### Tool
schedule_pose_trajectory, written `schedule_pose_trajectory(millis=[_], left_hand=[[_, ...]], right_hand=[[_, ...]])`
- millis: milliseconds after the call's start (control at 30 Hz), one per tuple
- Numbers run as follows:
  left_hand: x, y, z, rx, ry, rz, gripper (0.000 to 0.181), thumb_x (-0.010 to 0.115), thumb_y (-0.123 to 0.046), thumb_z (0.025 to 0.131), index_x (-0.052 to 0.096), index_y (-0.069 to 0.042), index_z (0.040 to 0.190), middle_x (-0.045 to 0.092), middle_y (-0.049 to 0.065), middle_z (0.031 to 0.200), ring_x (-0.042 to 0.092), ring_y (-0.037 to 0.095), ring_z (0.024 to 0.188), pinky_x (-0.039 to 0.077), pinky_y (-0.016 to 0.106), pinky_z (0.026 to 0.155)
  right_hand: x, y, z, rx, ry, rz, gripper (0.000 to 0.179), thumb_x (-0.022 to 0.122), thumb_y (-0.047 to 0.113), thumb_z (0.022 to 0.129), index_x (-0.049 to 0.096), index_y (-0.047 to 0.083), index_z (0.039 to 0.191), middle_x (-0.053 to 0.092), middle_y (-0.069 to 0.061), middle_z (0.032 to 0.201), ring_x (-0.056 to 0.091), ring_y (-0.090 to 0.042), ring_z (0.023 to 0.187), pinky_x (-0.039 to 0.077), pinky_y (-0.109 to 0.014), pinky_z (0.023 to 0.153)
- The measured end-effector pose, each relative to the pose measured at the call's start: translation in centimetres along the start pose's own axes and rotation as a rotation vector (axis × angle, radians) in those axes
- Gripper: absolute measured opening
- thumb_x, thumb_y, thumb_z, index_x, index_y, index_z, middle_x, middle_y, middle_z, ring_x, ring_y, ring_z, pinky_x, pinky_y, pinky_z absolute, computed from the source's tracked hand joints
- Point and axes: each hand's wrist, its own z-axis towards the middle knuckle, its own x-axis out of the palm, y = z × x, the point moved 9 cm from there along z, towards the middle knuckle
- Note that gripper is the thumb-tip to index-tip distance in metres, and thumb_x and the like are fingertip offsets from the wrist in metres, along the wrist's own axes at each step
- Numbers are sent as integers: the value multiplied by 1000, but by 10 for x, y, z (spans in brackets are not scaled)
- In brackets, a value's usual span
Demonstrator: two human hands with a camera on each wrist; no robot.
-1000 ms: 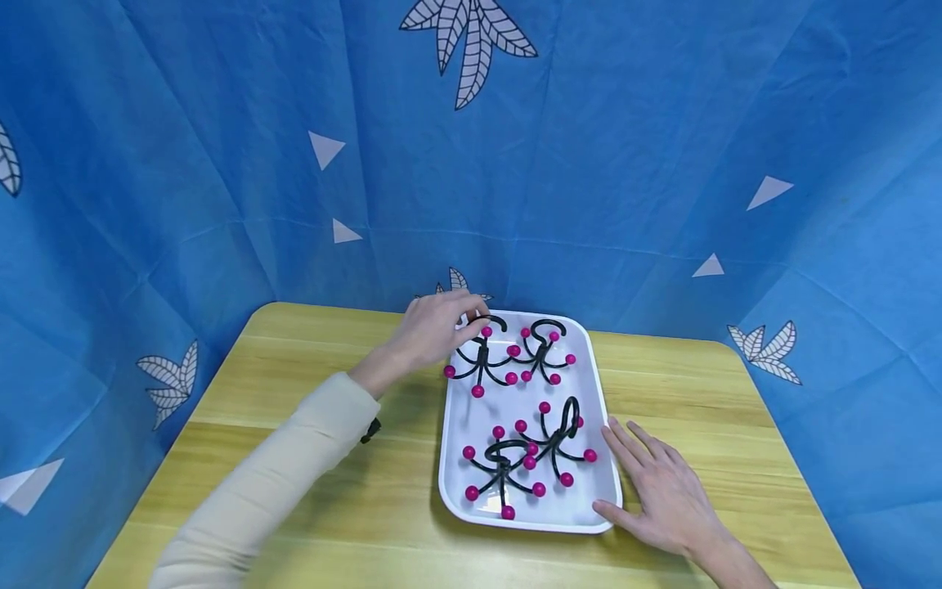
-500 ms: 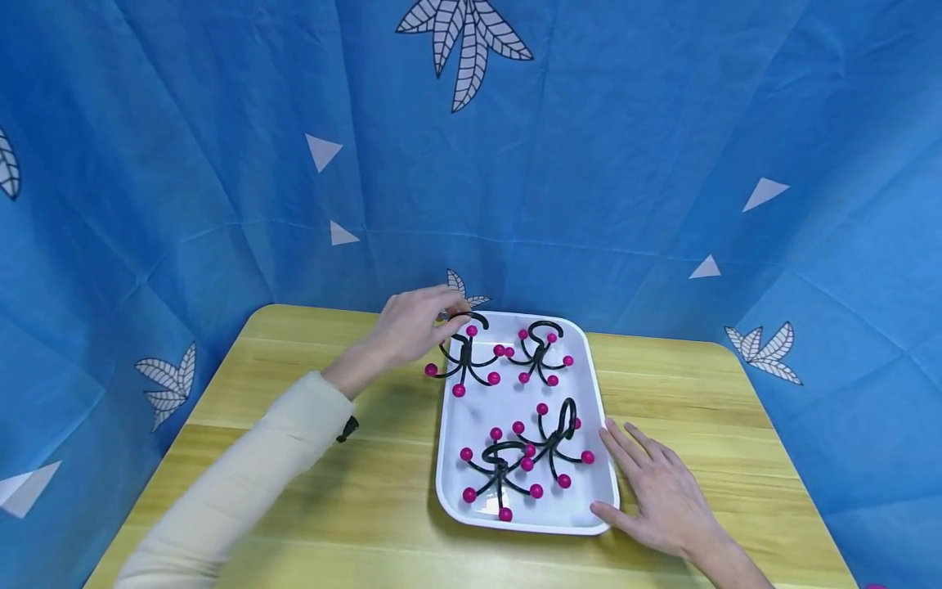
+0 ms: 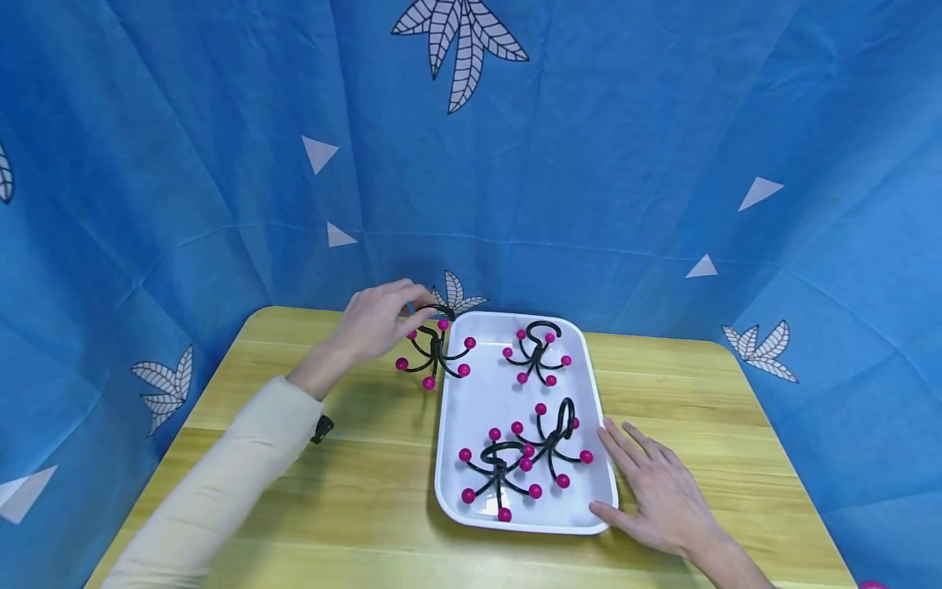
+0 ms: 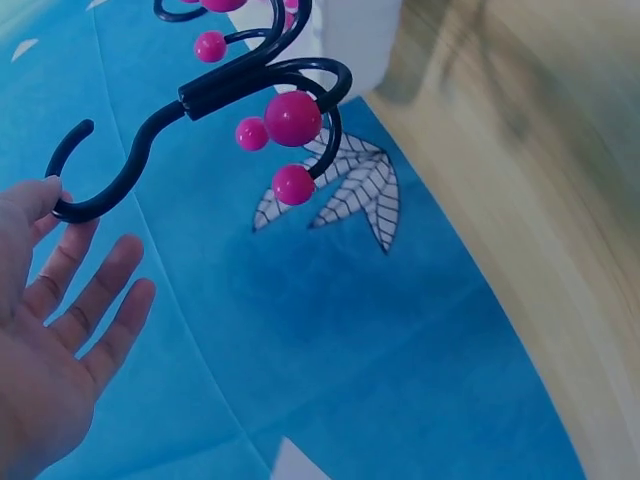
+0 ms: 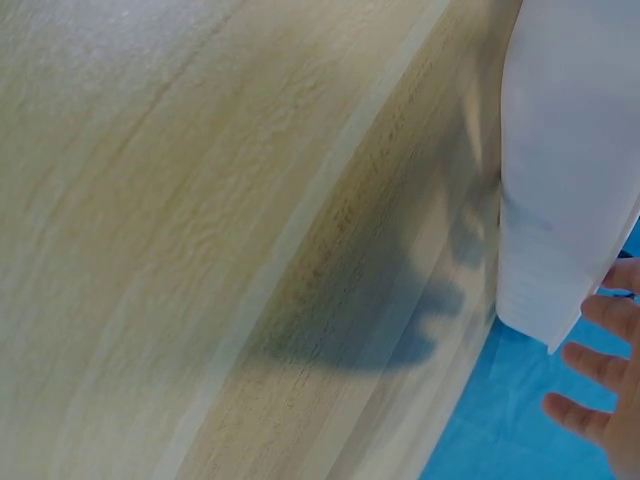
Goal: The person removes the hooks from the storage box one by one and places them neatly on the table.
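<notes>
My left hand (image 3: 379, 319) pinches the curved top of a black multi-arm hook with pink ball tips (image 3: 436, 348) between thumb and index finger. The hook hangs upright above the table, just over the tray's left rim. In the left wrist view, the hook (image 4: 225, 85) extends from the fingertips, while the other fingers (image 4: 115, 325) are spread. Three more such hooks stay in the white tray (image 3: 478, 401): one hook (image 3: 536, 352) at the back, plus a hook (image 3: 553, 440) and another hook (image 3: 500, 469) at the front, overlapping. My right hand (image 3: 662, 491) lies with straight fingers at the tray's right rim.
A yellow wooden table (image 3: 368, 507) bears the tray. Blue cloth (image 3: 589, 164) with leaf and triangle prints encloses its back and sides. At the lower right corner a small pink thing (image 3: 873, 585) shows, mostly cut off.
My left hand has moved left with the hook, carrying it from above the tray's back left to over the left rim. The right hand stays in place at the tray.
</notes>
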Motion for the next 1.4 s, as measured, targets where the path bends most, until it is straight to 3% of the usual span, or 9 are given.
schedule_pose_trajectory(millis=[367,533,833,1133,1267,1400], left_hand=[[-7,30,-5,-27,-12,11,20,67,-31,105,77,-19,117,75,1,102,65,19,76,50,34,66],[-5,41,-5,-39,19,21,21,67,-31,105,77,-17,118,75,2,103,64,20,78,50,35,66],[17,59,-6,-65,74,44,25,65,-33,106,76,-16,121,75,4,105,68,25,92,56,42,74],[44,77,-11,-103,131,30,30,62,-35,108,73,-15,127,75,7,118,70,30,109,59,48,91],[52,83,-12,-114,130,25,30,61,-35,108,73,-15,128,75,8,122,69,32,115,58,51,96],[56,86,-13,-128,110,23,28,62,-33,108,74,-16,126,75,8,120,69,31,113,59,50,93]], right_hand=[[-1,0,0,2,2,10,100,71,74,84,46,15,160,46,-8,167,47,-39,150,46,-64,111],[-1,0,0,3,6,11,100,71,75,84,46,15,160,46,-8,167,47,-38,149,47,-64,111],[-1,0,-1,8,8,20,100,72,75,84,46,14,160,46,-8,167,47,-38,149,47,-64,111],[-1,0,-1,10,15,16,100,72,74,83,46,14,160,46,-7,167,47,-38,150,47,-63,111],[-2,-1,-1,15,18,14,100,71,75,84,46,15,160,46,-7,167,47,-38,150,47,-64,111],[-1,0,-1,15,12,17,101,72,75,84,46,15,160,46,-7,167,47,-38,150,47,-64,111]])
